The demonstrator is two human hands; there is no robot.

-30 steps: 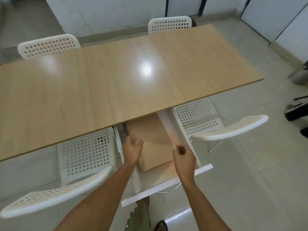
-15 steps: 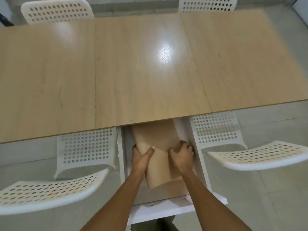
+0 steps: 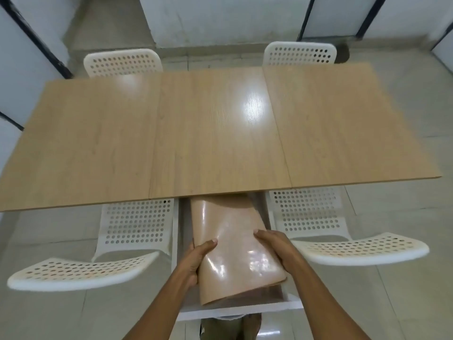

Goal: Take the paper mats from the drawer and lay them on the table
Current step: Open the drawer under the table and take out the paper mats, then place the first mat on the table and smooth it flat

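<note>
Both hands, the left hand (image 3: 196,256) and right hand (image 3: 274,246), grip the shiny tan paper mats (image 3: 235,244), bowed up over the open white drawer (image 3: 235,312) under the long wooden desk (image 3: 220,133), so next they probably get lifted onto it.

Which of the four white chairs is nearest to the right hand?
The near right chair: its backrest lies just beside the right hand.

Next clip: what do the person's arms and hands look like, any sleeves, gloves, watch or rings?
Both forearms are bare as far as the frame shows, no sleeves visible. The left hand and right hand wear no gloves. No watch, bracelet or ring shows on either. Fingernails look short and unpainted.
</note>
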